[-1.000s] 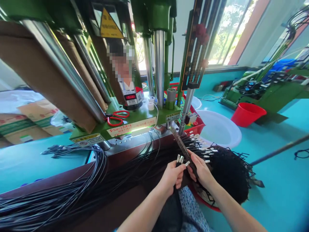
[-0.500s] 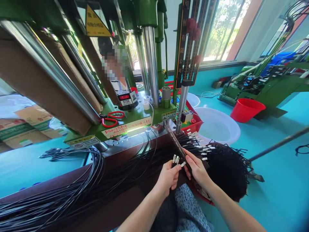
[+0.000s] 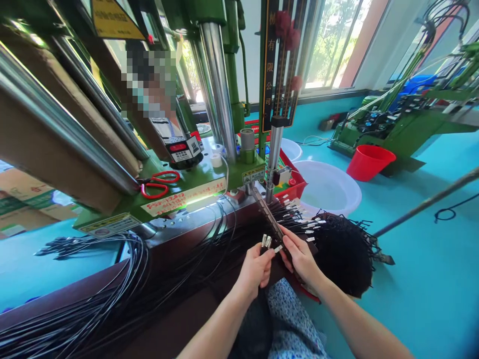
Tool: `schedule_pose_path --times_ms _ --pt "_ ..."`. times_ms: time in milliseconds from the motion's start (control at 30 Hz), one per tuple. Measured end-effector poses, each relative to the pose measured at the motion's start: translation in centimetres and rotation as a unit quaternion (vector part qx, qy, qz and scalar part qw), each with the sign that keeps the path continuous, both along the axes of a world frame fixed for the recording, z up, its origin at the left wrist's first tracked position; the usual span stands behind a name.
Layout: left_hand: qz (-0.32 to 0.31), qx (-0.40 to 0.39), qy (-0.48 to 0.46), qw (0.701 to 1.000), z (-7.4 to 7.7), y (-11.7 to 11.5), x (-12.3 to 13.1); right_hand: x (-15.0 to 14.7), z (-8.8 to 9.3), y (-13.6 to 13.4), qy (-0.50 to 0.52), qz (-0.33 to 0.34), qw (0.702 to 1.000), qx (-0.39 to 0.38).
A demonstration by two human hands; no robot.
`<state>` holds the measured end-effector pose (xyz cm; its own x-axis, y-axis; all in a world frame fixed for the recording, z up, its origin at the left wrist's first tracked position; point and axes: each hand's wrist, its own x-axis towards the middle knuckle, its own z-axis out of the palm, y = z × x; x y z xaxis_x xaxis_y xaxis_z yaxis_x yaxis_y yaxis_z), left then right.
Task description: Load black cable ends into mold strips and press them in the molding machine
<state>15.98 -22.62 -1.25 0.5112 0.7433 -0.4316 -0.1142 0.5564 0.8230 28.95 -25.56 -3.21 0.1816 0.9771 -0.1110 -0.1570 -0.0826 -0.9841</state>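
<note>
- Plainly, the bar (image 3: 271, 218) is the thing to watch: it lies under the right hand (image 3: 302, 255), with its long axis running from near right to far left, and its far end points at the base of the press (image 3: 202, 174). Whether that end touches the press, I cannot tell.
- The right hand is nearer to it and grips it from the right, fingers wrapped round, thumb along the near part; the far part sticks out bare beyond the grip.
- The left hand (image 3: 256, 268) is just to the left, fingers curled tight on a few plugs (image 3: 266, 241), whose pale tips stand up above the thumb.
- One more plug, the lone tip (image 3: 277, 249), juts right from the left fingertips towards the bar, across its axis rather than along it. It sits in the narrow space between the hands; contact with the bar is too small to tell.
- Left of the hands, black cables (image 3: 97, 294) spread over the table (image 3: 177, 321).
- Just beyond the right hand lie loose white ends (image 3: 310, 231), and a black heap (image 3: 344, 257) sits to its right.
- Farther off, scissors (image 3: 155, 184) rest on the press, left of the bar.
</note>
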Motion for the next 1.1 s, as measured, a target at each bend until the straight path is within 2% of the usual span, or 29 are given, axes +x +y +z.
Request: schedule_pose_path --times_ms 500,833,967,1033,1100 --pt "0.006 -0.011 -0.006 1.0 0.0 -0.1 -0.1 -0.3 0.6 0.1 -0.042 0.007 0.999 -0.001" --pt "0.027 0.038 0.021 0.999 -0.5 -0.3 0.0 -0.5 0.1 0.2 -0.087 0.028 0.996 0.017" --pt "0.114 0.113 0.035 0.986 -0.6 0.7 -0.5 -0.1 0.5 0.4 -0.038 0.033 0.999 -0.015" --pt "0.163 0.114 0.032 0.979 -0.6 1.1 -0.8 0.1 0.6 0.4 -0.012 0.03 0.999 -0.02" --pt "0.172 0.093 0.018 0.981 -0.6 1.3 -0.9 0.3 0.5 0.5 0.006 0.028 0.999 -0.024"
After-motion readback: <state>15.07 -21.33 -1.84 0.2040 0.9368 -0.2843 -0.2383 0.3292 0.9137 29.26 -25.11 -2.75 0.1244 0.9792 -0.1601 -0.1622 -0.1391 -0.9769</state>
